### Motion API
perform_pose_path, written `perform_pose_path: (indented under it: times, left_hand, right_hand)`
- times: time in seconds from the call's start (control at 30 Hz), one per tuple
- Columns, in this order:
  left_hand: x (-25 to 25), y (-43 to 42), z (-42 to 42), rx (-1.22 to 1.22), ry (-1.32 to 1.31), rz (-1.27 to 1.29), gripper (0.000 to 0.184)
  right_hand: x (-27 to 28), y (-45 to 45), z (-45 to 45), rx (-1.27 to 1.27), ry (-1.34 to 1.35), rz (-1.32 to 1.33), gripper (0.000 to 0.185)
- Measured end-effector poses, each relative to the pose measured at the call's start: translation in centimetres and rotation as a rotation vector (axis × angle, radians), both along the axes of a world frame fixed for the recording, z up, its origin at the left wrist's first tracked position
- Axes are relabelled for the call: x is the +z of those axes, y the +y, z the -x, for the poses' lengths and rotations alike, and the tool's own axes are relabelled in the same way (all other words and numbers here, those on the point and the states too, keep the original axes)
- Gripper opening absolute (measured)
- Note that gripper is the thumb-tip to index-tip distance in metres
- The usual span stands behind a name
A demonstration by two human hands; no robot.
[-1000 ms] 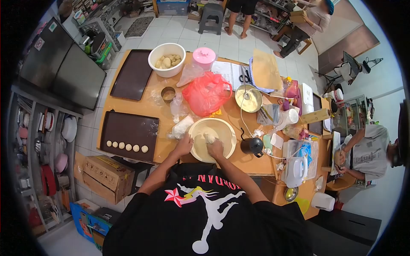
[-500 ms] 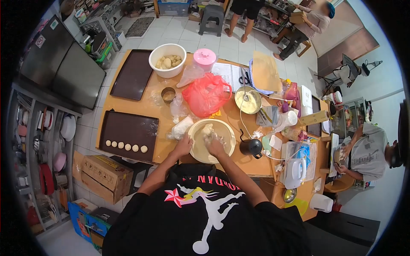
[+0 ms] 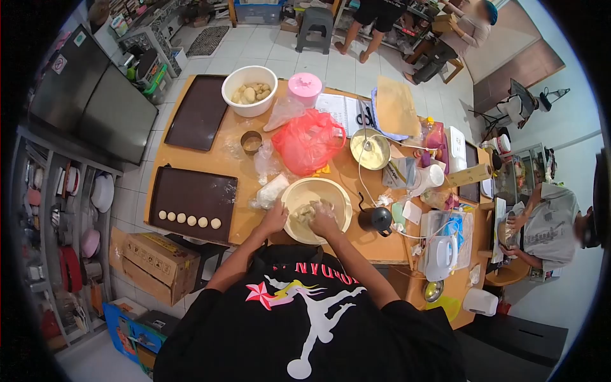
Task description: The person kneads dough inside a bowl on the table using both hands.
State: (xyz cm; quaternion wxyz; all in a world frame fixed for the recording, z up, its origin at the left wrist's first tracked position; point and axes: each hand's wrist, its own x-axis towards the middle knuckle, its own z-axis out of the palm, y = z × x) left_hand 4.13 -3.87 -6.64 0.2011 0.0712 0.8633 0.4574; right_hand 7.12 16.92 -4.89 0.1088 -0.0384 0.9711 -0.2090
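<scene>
A large cream bowl (image 3: 344, 197) stands at the table's near edge, in front of my body. My left hand (image 3: 275, 215) is closed on the bowl's left rim. Inside the bowl, my right hand (image 3: 324, 219) has its fingers curled into a pale, sticky lump of dough (image 3: 304, 214); part of the lump is hidden under the hand. White smears coat those fingers. Touching the bowl's left side is a white plastic bag (image 3: 272, 191). To the bowl's right stands a black gooseneck kettle (image 3: 378, 219).
Several dough balls line the near edge of a dark tray (image 3: 197, 197). Farther back are a red plastic bag (image 3: 310, 143), a white bowl of dough pieces (image 3: 238, 76), a metal ring (image 3: 251, 142) and a steel bowl (image 3: 371, 159). A cable crosses the right side. Other people stand nearby.
My right hand has moved slightly down in the bowl. The dough, which stood higher toward the far side, now lies lower beneath my fingers. My left hand stays on the rim.
</scene>
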Motion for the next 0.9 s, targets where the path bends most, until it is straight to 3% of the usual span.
perform_pose_path:
  times: [0.07,0.17,0.27,0.37,0.57,0.67,0.9]
  left_hand:
    - [-0.6,-0.1,-0.1,-0.012,0.003,0.024,0.04]
    - [1.3,0.1,0.0,0.007,-0.083,0.029,0.036]
    - [1.4,0.1,0.0,-0.005,-0.073,0.033,0.039]
    - [0.2,-0.1,0.0,-0.011,-0.025,0.038,0.043]
    - [0.3,0.0,-0.1,0.007,0.027,0.034,0.038]
    - [1.2,-0.1,0.2,-0.04,-0.089,0.029,0.044]
    - [0.5,0.0,-0.1,0.001,0.016,0.007,0.034]
  right_hand:
    - [4.4,-2.4,-1.0,-0.152,-0.031,0.079,0.07]
    - [1.3,-2.5,-1.6,-0.001,0.044,-0.048,0.072]
    - [0.0,-2.8,-1.6,-0.083,0.086,0.077,0.069]
    - [-1.9,-1.8,-0.6,-0.183,-0.045,0.186,0.066]
    - [1.2,-0.1,-0.6,-0.229,-0.235,0.149,0.054]
    - [2.9,-0.5,-0.3,-0.302,-0.34,0.12,0.047]
    - [1.0,-0.5,-0.1,-0.341,-0.259,0.067,0.045]
